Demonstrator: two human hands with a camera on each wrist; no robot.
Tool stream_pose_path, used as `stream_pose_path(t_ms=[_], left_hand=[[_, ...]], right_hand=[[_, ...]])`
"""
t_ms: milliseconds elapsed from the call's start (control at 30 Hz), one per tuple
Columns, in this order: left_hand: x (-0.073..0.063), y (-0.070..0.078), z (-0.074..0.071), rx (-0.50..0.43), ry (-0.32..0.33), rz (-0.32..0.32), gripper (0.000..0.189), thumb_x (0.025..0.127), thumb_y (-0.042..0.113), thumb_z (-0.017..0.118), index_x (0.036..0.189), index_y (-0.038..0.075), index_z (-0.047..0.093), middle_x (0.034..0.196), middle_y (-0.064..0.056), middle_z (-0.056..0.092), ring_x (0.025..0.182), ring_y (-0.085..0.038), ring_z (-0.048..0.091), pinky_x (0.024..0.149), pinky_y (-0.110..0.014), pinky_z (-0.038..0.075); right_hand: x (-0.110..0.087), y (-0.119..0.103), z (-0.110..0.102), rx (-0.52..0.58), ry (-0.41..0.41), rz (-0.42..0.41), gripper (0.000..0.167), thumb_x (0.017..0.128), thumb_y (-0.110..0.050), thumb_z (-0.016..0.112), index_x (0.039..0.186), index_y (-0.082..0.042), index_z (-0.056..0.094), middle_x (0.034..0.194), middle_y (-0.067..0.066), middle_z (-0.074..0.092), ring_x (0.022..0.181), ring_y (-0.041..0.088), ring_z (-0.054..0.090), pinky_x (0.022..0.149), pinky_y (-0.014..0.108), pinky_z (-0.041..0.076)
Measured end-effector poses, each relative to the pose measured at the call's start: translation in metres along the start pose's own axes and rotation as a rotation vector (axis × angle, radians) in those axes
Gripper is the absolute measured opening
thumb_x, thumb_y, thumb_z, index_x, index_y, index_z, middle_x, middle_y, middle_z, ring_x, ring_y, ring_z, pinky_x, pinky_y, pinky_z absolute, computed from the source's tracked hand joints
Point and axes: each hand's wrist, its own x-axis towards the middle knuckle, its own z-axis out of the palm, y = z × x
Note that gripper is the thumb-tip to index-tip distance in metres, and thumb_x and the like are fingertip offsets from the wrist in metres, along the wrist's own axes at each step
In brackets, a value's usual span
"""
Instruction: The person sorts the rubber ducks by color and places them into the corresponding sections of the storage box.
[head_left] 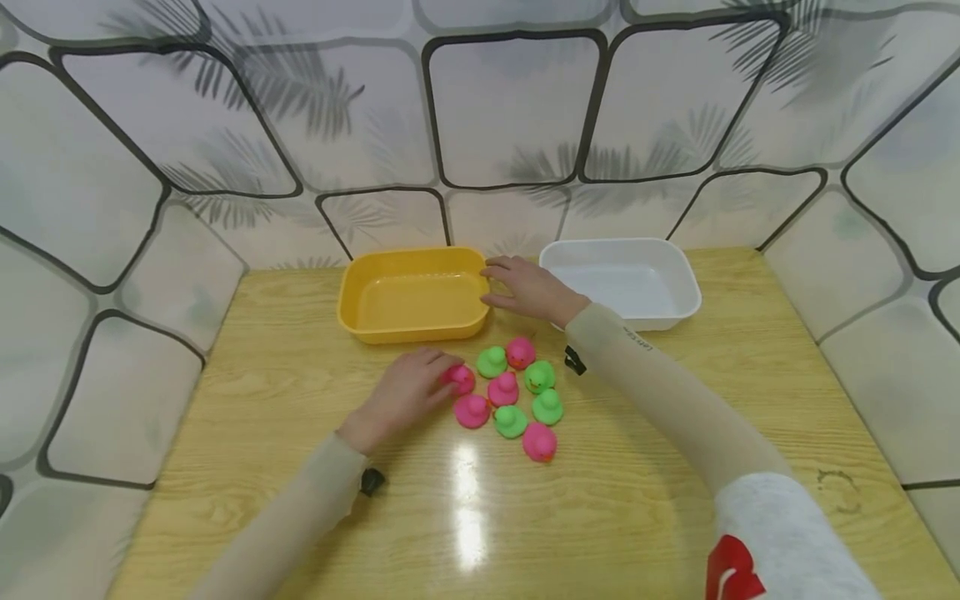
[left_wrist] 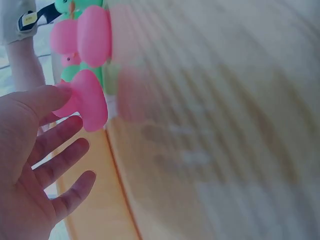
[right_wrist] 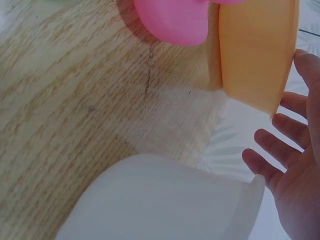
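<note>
As yet all the ducks (head_left: 503, 389) lay outside the yellow tray (head_left: 416, 304); the left hand (head_left: 405, 385) pinched a pink duck (head_left: 463, 379); the relaxed right hand (head_left: 528, 287) touched the tray's rim.

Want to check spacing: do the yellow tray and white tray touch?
Apart: the right wrist view shows bare wood tabletop between the yellow tray and the white tray.

Left fingers (head_left: 442, 362) partly hide a pink duck (head_left: 463, 379) (head view).
</note>
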Motion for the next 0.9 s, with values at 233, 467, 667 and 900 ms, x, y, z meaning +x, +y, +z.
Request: stream_pose_path(t_ms=[233, 467, 667, 900], left_hand=[[-0.004, -0.009, -0.018, 0.025, 0.054, 0.023, 0.035, 0.098, 0.024, 0.075, 0.127, 0.006, 0.071, 0.118, -0.01, 0.072, 0.107, -0.029, 0.066, 0.095, -0.046, 0.055], [-0.004, -0.023, -0.041, 0.079, 0.109, 0.051, 0.03, 0.094, 0.021, 0.08, 0.118, 0.004, 0.073, 0.105, -0.01, 0.072, 0.096, -0.029, 0.065, 0.084, -0.044, 0.057], [0.0, -0.035, -0.063, 0.09, 0.133, 0.048, 0.033, 0.093, 0.021, 0.081, 0.119, 0.003, 0.073, 0.105, -0.012, 0.073, 0.092, -0.031, 0.066, 0.079, -0.046, 0.057], [0.012, -0.054, -0.084, 0.082, 0.089, -0.04, 0.034, 0.095, 0.022, 0.078, 0.123, 0.003, 0.071, 0.108, -0.013, 0.072, 0.095, -0.032, 0.065, 0.078, -0.048, 0.058]], right_hand=[[0.001, 0.0, 0.0, 0.003, -0.014, 0.007, 0.059, 0.105, -0.043, 0.062, 0.148, -0.004, 0.055, 0.158, 0.019, 0.046, 0.145, 0.038, 0.044, 0.122, 0.049, 0.034], [0.002, 0.003, 0.004, -0.006, 0.001, 0.005, 0.059, 0.104, -0.042, 0.062, 0.148, -0.003, 0.055, 0.158, 0.019, 0.045, 0.146, 0.038, 0.043, 0.122, 0.049, 0.033], [0.001, 0.003, 0.004, -0.003, 0.006, -0.003, 0.059, 0.104, -0.042, 0.063, 0.148, -0.003, 0.055, 0.158, 0.019, 0.046, 0.145, 0.038, 0.045, 0.122, 0.049, 0.033], [0.001, 0.003, 0.003, 0.008, 0.015, -0.015, 0.058, 0.104, -0.041, 0.063, 0.146, -0.002, 0.056, 0.157, 0.019, 0.047, 0.144, 0.038, 0.046, 0.121, 0.049, 0.034]])
